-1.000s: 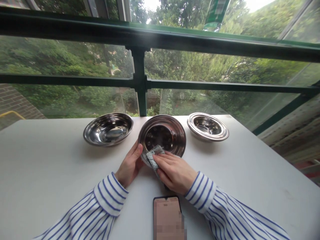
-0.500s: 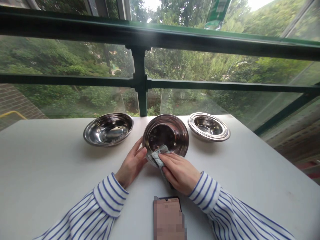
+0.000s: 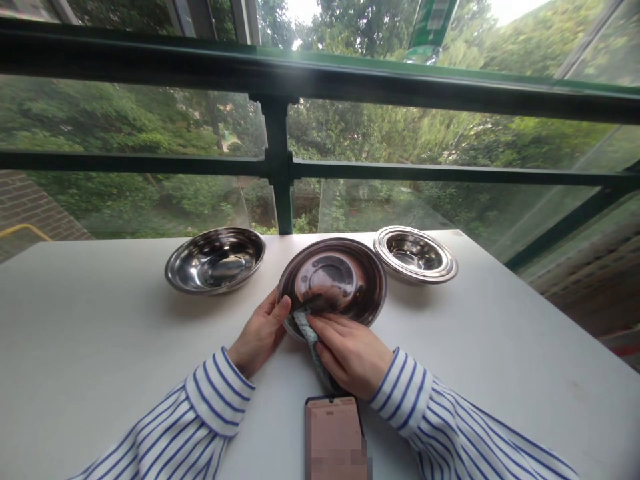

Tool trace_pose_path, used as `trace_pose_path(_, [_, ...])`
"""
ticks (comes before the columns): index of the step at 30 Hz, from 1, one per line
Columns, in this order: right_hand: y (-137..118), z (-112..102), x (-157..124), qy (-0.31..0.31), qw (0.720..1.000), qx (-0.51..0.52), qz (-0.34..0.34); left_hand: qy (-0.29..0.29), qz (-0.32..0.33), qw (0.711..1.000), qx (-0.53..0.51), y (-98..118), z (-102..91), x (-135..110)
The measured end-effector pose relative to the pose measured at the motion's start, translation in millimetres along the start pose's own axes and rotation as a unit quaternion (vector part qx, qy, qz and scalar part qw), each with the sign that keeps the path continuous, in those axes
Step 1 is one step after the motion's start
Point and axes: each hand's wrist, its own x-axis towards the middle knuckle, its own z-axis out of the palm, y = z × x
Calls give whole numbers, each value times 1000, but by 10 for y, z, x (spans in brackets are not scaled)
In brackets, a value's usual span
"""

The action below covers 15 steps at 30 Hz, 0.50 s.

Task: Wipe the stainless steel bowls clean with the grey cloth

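A steel bowl [image 3: 345,280] is tilted up toward me on the white table [image 3: 100,347], its inside facing the camera. My left hand [image 3: 260,333] grips its near left rim, thumb on the edge. My right hand [image 3: 350,350] presses a grey cloth [image 3: 310,337] against the bowl's lower inner edge, with the cloth trailing down under the palm. Both sleeves are white with blue stripes.
Another steel bowl [image 3: 216,259] sits at the back left and a rimmed steel bowl [image 3: 415,252] at the back right. A phone [image 3: 334,437] lies at the near edge. A green railing [image 3: 280,167] and glass stand behind the table.
The bowl has tipped further up toward me, showing more of its inside. My right hand and the cloth have slid lower along the near rim.
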Motion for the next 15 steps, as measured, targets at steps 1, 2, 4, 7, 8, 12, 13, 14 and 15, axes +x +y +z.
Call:
trace_pose_path(1, [8,-3,-2,2,1000,-4,4,-4,-1,1000,-1,-2,-9,0])
trace_pose_path(2, [16,-5,-4,4,1000,-8,9,-9,-3,1000,-4,-5,-17,0])
trace_pose_path(4, [28,-4,-8,6,1000,-15,18,-16,-3,1000,-7,-10,-31,-1])
trace_pose_path(7, [29,4,-5,12,1000,-12,21,-11,7,1000,-1,-15,-41,-1])
trace_pose_path(8, [23,7,-2,13,1000,-6,18,-5,13,1000,6,-18,-44,1])
trace_pose_path(12, [-7,4,10,1,1000,6,-4,28,46,998,43,-32,-69,17])
trace_pose_path(13, [-4,-6,11,-5,1000,-1,-12,38,52,997,51,-35,-77,23])
trace_pose_path(14, [8,-21,11,-12,1000,-15,-18,46,56,996,57,-37,-84,28])
trace_pose_path(15, [31,-42,9,-19,999,-34,-21,54,59,995,61,-37,-89,33])
